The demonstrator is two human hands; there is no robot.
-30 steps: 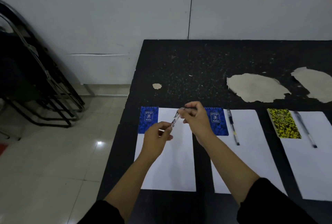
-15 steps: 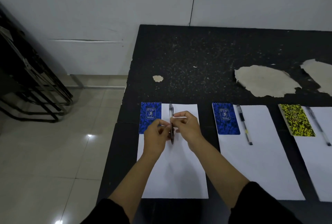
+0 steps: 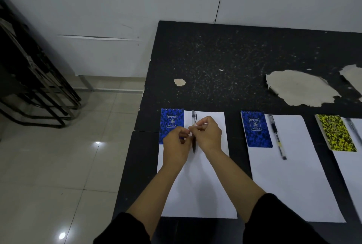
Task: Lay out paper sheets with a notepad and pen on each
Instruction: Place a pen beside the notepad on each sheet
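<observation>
Frame centre: pen (image 3: 193, 120) lies upright between both hands, left hand (image 3: 176, 144) and right hand (image 3: 208, 135) fingers apparently pinching it; mid-barrel hidden.

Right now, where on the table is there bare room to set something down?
Free: the black tabletop behind the sheets, between the small chipped spot and the big peeled patch. Also the lower half of the left sheet and middle sheet. Crowded: the sheet tops, where both hands pinch the pen beside the blue notepad.
</observation>
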